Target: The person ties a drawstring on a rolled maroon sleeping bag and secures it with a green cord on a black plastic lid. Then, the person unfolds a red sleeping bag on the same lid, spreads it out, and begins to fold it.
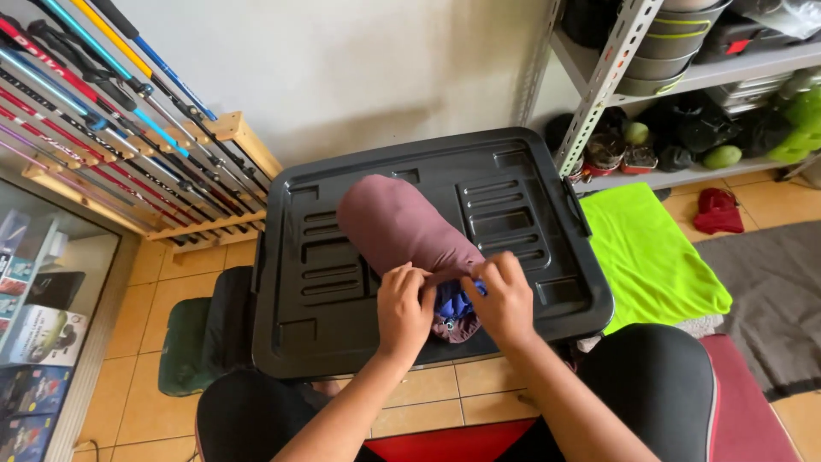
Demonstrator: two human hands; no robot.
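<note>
Tiled floor [145,316] runs under everything, with a rack of trekking poles [103,111] leaning against the white wall at far left and a glass case below it. Next to that sits a dark green bag [184,346] on the tiles. At centre a black bin lid [325,334] serves as the tabletop, and on it lies a maroon stuff sack [398,227] — packed full and rounded, its closed end toward the wall, its mouth toward the person. The left hand [404,312] pinches the sack's gathered rim, fingers curled tight on the fabric. Blue fabric [453,304] still shows at the mouth between the two hands, with a small cord lock just beneath it. The right hand [506,299] grips the rim from the other side, fingers likewise closed on the cloth. By the look of it the stuffing is nearly done — the bulk is inside, and what seems left is tucking in the blue bit and cinching the opening. Further right a lime towel [650,257] lies on the floor beside a metal shelf [676,81] loaded with pots and gear.
</note>
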